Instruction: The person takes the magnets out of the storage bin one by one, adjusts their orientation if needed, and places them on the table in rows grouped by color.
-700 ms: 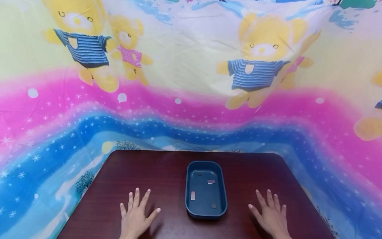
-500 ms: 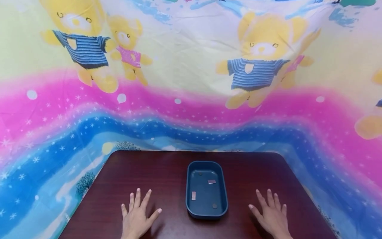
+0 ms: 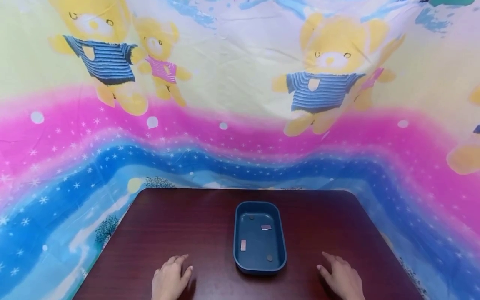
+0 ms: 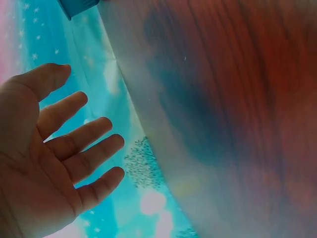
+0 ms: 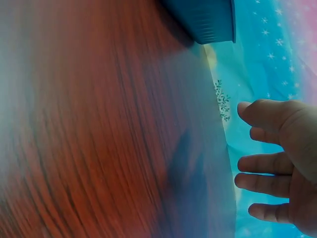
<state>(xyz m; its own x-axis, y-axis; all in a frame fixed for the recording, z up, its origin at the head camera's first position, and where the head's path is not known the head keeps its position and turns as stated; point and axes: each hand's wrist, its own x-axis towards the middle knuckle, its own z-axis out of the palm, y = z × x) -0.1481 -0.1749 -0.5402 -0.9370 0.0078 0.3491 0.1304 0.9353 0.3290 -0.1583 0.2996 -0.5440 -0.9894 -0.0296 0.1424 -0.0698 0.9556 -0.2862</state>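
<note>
A dark blue tray [image 3: 257, 241] with rounded corners sits on the table between my hands. Two small pinkish, shiny rectangular pieces lie in it, one near the left wall [image 3: 243, 245] and one farther back [image 3: 266, 227]. There are also two small coin-like discs, one near the front [image 3: 269, 258] and one at the far end [image 3: 251, 217]. My left hand [image 3: 169, 280] hovers left of the tray, its fingers loosely bent and holding nothing. To the tray's right is my right hand [image 3: 343, 278], also with nothing in it. Both palms show in the wrist views, and neither hand touches the tray.
The dark red-brown wooden table [image 3: 187, 225] has rounded far corners. Behind it and along its sides hangs a cloth [image 3: 240, 137] printed with bears and snowflakes. Part of the tray's outer wall [image 5: 208, 22] shows at the top of the right wrist view.
Both hands' fingers were spread and straight; now they are more bent and drawn back towards me. The tray and its contents have not visibly moved.
</note>
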